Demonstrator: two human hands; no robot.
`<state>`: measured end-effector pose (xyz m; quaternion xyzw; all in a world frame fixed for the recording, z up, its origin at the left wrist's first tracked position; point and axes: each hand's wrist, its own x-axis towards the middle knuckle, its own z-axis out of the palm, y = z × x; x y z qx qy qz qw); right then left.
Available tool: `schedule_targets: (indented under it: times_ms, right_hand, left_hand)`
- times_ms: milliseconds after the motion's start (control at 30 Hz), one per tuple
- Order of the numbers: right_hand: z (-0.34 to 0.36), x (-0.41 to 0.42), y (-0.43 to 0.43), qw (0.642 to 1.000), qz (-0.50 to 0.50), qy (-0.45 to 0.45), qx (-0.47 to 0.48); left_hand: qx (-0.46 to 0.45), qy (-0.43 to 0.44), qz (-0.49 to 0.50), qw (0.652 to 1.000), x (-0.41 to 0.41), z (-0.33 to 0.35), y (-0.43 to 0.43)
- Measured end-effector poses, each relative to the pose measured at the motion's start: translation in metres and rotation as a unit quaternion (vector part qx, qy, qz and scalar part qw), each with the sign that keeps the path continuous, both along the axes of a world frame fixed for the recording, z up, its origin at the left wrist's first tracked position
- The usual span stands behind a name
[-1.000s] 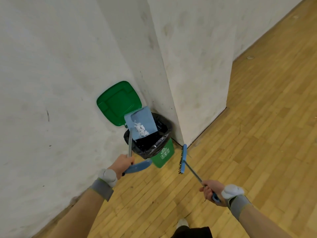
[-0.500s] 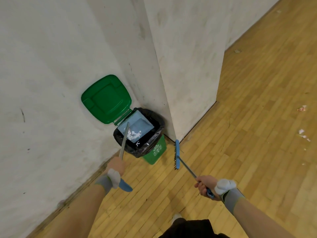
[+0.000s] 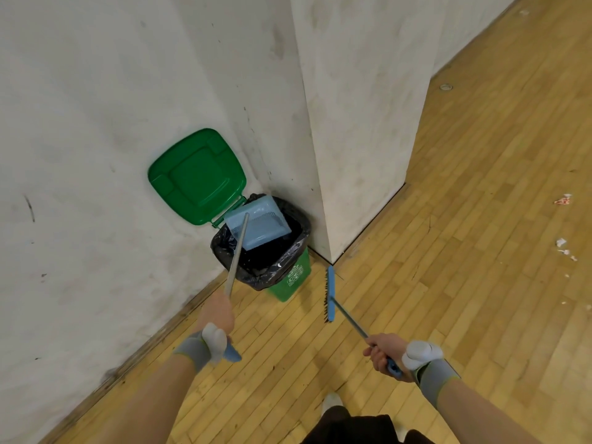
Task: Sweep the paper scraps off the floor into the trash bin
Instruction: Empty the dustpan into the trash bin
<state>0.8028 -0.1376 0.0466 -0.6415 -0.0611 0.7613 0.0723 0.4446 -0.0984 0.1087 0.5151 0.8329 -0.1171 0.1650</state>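
A green trash bin (image 3: 291, 282) with a black liner stands in the wall corner, its green lid (image 3: 197, 176) flipped up against the wall. My left hand (image 3: 216, 312) grips the long grey handle of a light blue dustpan (image 3: 259, 224), which is tipped over the bin's mouth; no scraps show on its pan. My right hand (image 3: 382, 349) holds the handle of a blue broom (image 3: 330, 291), whose head hangs just right of the bin above the floor. A few paper scraps (image 3: 563, 246) lie on the wooden floor at the far right.
A white pillar (image 3: 362, 123) juts out right behind the bin. White walls close off the left side. Wooden floor (image 3: 448, 251) stretches to the right and back. A crumpled reddish scrap (image 3: 563, 200) lies at the right edge, and my foot (image 3: 331, 402) shows at the bottom.
The dustpan has tilted further down into the bin and the white scraps on it are gone from view. The broom has stayed beside the bin.
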Motion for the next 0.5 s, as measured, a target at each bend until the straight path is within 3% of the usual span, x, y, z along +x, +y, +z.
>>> schedule_targets:
  times_ms: [133,267,367,500]
  right_hand:
    - [0.0,-0.016,-0.002,1.0,-0.025,-0.003,-0.011]
    - [0.003,-0.029,-0.001,0.999,-0.026,-0.014,-0.016]
    - [0.007,-0.034,0.0,0.999,-0.027,-0.029,-0.019]
    - [0.008,-0.035,0.0,0.998,-0.047,-0.016,-0.034]
  left_hand:
    - [-0.01,-0.166,0.019,0.986,0.008,0.003,0.008]
    - [0.043,-0.348,0.175,0.92,0.04,0.013,0.015]
    - [0.065,-0.404,0.236,0.881,0.058,0.022,0.022]
    - [0.068,-0.429,0.268,0.86,0.079,0.028,0.017]
